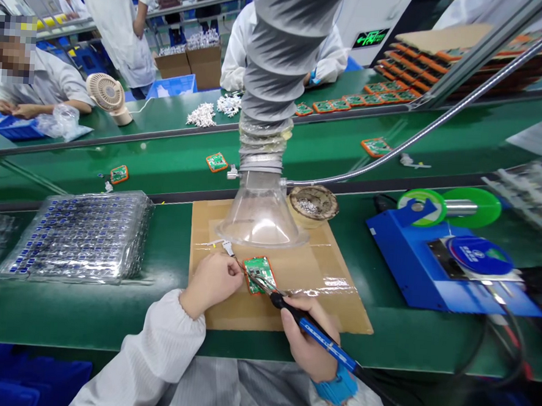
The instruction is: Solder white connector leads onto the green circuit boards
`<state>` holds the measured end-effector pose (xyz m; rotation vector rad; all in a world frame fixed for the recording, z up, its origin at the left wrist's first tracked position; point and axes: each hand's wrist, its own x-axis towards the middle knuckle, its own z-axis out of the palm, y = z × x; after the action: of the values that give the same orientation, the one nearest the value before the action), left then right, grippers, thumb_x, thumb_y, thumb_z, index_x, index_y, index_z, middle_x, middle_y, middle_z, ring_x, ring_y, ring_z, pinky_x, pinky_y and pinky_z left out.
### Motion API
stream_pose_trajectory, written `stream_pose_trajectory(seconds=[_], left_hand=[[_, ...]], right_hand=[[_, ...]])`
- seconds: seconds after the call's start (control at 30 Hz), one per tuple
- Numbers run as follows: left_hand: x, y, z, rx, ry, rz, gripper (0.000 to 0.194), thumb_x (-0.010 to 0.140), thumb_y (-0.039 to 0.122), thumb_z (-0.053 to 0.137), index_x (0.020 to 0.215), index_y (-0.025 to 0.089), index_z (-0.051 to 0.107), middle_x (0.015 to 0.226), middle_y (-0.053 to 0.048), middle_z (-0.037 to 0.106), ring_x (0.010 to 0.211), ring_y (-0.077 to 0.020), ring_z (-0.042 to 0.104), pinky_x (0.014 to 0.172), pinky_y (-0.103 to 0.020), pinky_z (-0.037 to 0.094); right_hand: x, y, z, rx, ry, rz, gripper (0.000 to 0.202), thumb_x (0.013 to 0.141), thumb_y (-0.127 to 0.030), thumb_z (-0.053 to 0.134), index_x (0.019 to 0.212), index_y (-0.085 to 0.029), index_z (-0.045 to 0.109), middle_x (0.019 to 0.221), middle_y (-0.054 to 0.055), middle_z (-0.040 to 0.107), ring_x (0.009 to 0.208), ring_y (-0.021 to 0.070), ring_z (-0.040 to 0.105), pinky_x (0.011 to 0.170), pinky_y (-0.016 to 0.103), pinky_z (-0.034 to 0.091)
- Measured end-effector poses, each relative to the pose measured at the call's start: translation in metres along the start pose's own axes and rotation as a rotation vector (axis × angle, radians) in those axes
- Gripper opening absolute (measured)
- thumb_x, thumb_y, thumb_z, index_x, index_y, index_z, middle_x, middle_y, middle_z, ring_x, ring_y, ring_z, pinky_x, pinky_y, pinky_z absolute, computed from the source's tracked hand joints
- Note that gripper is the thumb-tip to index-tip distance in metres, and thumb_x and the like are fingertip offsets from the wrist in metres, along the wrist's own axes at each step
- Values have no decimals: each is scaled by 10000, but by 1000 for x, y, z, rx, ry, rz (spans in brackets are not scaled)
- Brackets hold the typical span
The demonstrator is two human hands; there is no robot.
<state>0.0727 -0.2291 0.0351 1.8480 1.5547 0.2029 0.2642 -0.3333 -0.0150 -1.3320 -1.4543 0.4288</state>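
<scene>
On a brown cardboard sheet (332,317) lies a green circuit board (258,269) with an orange edge. My right hand (311,343), wearing a blue wrist band, grips a blue and black soldering iron (322,336) like a pen. The iron's metal tip reaches over the board's lower left part. At the board's left edge my left hand (215,282) is closed in a pinch on a thin wire, mostly hidden by the fingers. That wire leads to a white connector (228,247) lying just above the hand. A clear fume hood (263,218) hangs right above the board.
Behind the hood stands a round bowl of solder bits (314,204). A blue solder feeder (451,263) is at right, stacked clear trays (80,234) at left. Beyond runs a green conveyor (177,160) carrying boards. Co-workers sit across, near a small fan (107,93).
</scene>
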Motion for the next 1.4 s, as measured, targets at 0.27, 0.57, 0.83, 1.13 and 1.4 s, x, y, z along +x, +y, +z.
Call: stream_pose_trajectory(seconds=[0.27, 0.57, 0.83, 1.13, 1.4], left_hand=[[-1, -1, 1, 17, -1, 1, 205, 758, 113, 593, 628, 201, 724, 693, -6, 714, 692, -152, 593, 652, -266, 388], [0, -2, 1, 3, -5, 18, 189, 751, 120, 599, 646, 197, 736, 700, -4, 722, 663, -147, 595, 646, -266, 400], [0, -1, 0, -12, -5, 1, 186, 741, 121, 600, 632, 196, 731, 671, -1, 707, 635, -142, 592, 631, -264, 400], [0, -2, 0, -22, -21, -11, 185, 749, 139, 601, 613, 193, 714, 671, -2, 698, 648, -141, 588, 615, -259, 392], [1, 0, -1, -4, -25, -14, 186, 757, 156, 605, 619, 196, 724, 676, -6, 704, 656, -147, 594, 634, -267, 400]], right_hand=[[0, 1, -1, -3, 8, -6, 48, 888, -211, 656, 923, -244, 659, 803, 12, 702, 697, 174, 704, 648, 272, 576], [-2, 4, 0, 18, 25, 16, 49, 887, -222, 665, 931, -242, 675, 823, 26, 733, 741, 193, 735, 657, 284, 588], [0, 2, 1, 11, 33, 11, 41, 883, -230, 664, 919, -242, 680, 798, 27, 734, 716, 201, 733, 642, 296, 591], [1, 0, 0, 10, 46, -17, 56, 881, -201, 660, 921, -239, 669, 803, 26, 718, 729, 191, 729, 643, 280, 587], [1, 1, 1, 33, 6, 14, 55, 887, -213, 663, 933, -244, 658, 807, 18, 708, 700, 177, 708, 638, 281, 583]])
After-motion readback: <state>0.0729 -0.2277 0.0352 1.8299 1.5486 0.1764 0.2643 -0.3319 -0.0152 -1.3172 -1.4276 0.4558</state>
